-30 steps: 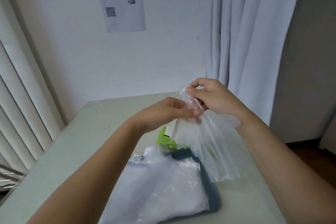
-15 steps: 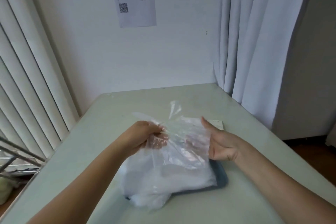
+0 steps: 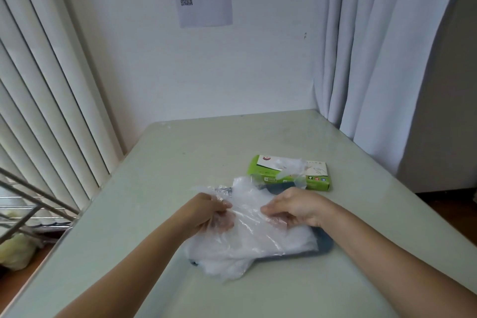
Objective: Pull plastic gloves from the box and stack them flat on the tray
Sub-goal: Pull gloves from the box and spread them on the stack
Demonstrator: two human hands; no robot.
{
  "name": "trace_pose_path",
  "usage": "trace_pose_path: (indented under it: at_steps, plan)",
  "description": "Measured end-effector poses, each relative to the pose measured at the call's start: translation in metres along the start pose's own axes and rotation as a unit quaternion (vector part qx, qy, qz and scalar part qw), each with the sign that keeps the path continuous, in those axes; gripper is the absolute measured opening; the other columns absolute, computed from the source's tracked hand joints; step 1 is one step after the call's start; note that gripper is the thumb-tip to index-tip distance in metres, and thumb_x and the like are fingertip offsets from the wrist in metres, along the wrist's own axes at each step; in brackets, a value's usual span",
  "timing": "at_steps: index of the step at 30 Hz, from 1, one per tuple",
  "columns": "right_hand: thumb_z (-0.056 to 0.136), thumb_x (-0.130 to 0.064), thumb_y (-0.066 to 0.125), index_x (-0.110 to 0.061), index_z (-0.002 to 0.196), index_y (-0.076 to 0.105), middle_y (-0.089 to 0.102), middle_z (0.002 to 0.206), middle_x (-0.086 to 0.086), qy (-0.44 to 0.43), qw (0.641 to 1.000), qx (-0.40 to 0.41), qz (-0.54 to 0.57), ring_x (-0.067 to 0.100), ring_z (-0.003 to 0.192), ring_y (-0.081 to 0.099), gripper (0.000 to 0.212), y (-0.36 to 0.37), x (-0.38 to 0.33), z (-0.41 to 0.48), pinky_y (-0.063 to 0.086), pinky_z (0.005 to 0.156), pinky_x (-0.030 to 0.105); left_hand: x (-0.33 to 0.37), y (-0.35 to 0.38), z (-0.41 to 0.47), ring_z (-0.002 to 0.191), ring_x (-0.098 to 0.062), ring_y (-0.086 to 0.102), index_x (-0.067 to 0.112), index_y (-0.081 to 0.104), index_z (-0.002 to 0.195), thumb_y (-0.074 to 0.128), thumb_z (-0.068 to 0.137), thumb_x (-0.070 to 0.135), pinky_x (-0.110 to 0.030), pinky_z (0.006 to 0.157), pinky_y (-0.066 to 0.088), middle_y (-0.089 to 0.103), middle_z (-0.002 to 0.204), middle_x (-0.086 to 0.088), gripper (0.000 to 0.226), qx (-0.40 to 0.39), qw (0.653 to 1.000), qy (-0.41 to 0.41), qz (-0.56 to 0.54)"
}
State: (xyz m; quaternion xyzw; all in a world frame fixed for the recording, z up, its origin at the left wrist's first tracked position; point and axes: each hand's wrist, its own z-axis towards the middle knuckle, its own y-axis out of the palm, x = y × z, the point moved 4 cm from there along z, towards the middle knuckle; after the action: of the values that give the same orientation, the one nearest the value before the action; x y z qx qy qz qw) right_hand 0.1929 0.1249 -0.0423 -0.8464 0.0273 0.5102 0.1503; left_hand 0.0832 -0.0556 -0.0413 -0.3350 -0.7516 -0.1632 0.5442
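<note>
Clear, crinkly plastic film is what you are handling. The top glove (image 3: 247, 217) is a thin, see-through sheet, creased and glossy, and it is spread over the glove pile (image 3: 232, 255) on the tray (image 3: 324, 244). The pile looks milky white where its layers overlap. It hides nearly all of the dark blue-grey tray, leaving only the right side and a strip of the far edge bare. At the near left the pile spills past the tray onto the pale tabletop (image 3: 180, 157).

Your left grip (image 3: 206, 212) is closed on the left edge of the top glove, with the thumb above and the fingers curled under the film, so the fingertips show through it. Your right grip (image 3: 296, 208) pinches the right part of the same glove, knuckles up and fingers bent down, with the tips tucked beneath the plastic. Your two grips sit low over the pile and somewhat apart, and the film runs between them. You cannot tell from here whether the sheet already rests fully on the pile.

Just beyond the tray the green box (image 3: 317, 183) lies flat on the tabletop. A crumpled next glove (image 3: 289, 168) pokes out of its top opening.
</note>
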Motion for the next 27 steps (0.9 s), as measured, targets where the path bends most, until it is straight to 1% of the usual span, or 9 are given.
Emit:
trace_pose_path:
  at_steps: [3,6,8,11,14,18,21,24,27]
  plan:
    - [0.091,-0.007,0.062,-0.007,0.073,0.059,0.061,0.068,0.009,-0.041,0.995,0.084,-0.035,0.012,0.047,0.055,0.018,-0.005,-0.002,0.001,0.042,0.043,0.018,-0.004,0.000,0.003,0.060,-0.022,0.064,0.005,0.067,0.068,0.063,0.090,0.010,-0.030,0.066,0.052,0.067,0.070,-0.014,0.023,-0.024,0.998,-0.015,0.064]
    - [0.093,-0.002,0.051,-0.011,0.073,0.052,0.059,0.069,0.005,-0.063,0.982,0.154,-0.087,0.012,0.049,0.054,0.022,-0.013,0.002,0.003,0.041,0.043,0.018,-0.004,0.002,-0.001,0.054,-0.018,0.061,0.008,0.065,0.066,0.067,0.088,0.012,-0.022,0.057,0.050,0.067,0.064,-0.008,0.022,-0.079,0.986,-0.044,0.139]
    - [0.092,0.000,0.046,-0.013,0.075,0.052,0.057,0.071,0.004,-0.070,0.975,0.169,-0.123,0.015,0.053,0.051,0.022,-0.016,0.007,0.006,0.042,0.045,0.021,-0.002,0.000,-0.004,0.048,-0.014,0.056,0.009,0.062,0.068,0.065,0.087,0.006,-0.022,0.053,0.047,0.065,0.062,-0.006,0.020,-0.096,0.982,-0.069,0.145]
    - [0.092,0.001,0.045,-0.015,0.087,0.056,0.057,0.079,0.002,-0.091,0.970,0.168,-0.151,0.012,0.056,0.052,0.019,-0.016,0.009,0.005,0.036,0.039,0.014,0.003,-0.011,-0.008,0.042,-0.005,0.042,0.010,0.061,0.081,0.058,0.092,0.007,-0.014,0.042,0.032,0.063,0.061,0.002,0.012,-0.107,0.976,-0.100,0.164]
    - [0.091,-0.001,0.050,-0.020,0.093,0.057,0.063,0.089,0.000,-0.121,0.961,0.165,-0.183,0.005,0.067,0.057,0.020,-0.014,0.008,0.006,0.036,0.047,0.009,0.008,-0.030,-0.012,0.041,-0.005,0.038,0.005,0.065,0.098,0.061,0.092,0.015,-0.014,0.039,0.029,0.061,0.060,0.002,0.013,-0.083,0.968,-0.119,0.205]
    - [0.092,-0.008,0.056,-0.018,0.102,0.058,0.062,0.081,-0.005,-0.115,0.962,0.171,-0.180,0.005,0.065,0.053,0.015,-0.015,0.011,0.009,0.039,0.049,0.015,0.035,-0.055,-0.015,0.038,-0.012,0.037,-0.005,0.066,0.100,0.060,0.093,0.023,-0.017,0.038,0.029,0.062,0.048,0.000,0.030,0.078,0.942,-0.048,0.322]
    - [0.091,-0.008,0.058,-0.013,0.106,0.059,0.060,0.077,-0.005,-0.096,0.970,0.172,-0.142,0.012,0.059,0.049,0.016,-0.017,0.012,0.011,0.038,0.043,0.017,0.056,-0.045,-0.024,0.039,-0.012,0.044,0.009,0.067,0.090,0.059,0.092,0.038,-0.018,0.043,0.036,0.065,0.052,0.002,0.031,0.117,0.928,0.005,0.354]
    - [0.091,-0.008,0.058,-0.014,0.104,0.057,0.061,0.074,-0.004,-0.079,0.971,0.173,-0.144,0.011,0.050,0.043,0.014,-0.018,0.013,0.013,0.034,0.041,0.018,0.065,-0.022,-0.038,0.061,-0.010,0.059,0.021,0.060,0.086,0.068,0.078,0.057,-0.025,0.057,0.044,0.065,0.070,0.007,0.037,0.184,0.862,0.124,0.456]
    - [0.090,-0.007,0.058,-0.015,0.103,0.057,0.060,0.072,-0.002,-0.070,0.971,0.180,-0.144,0.010,0.047,0.043,0.015,-0.018,0.013,0.016,0.035,0.042,0.019,0.048,0.023,-0.051,0.083,-0.009,0.057,0.029,0.052,0.090,0.070,0.075,0.058,-0.024,0.071,0.044,0.058,0.087,0.013,0.038,0.110,0.821,0.244,0.505]
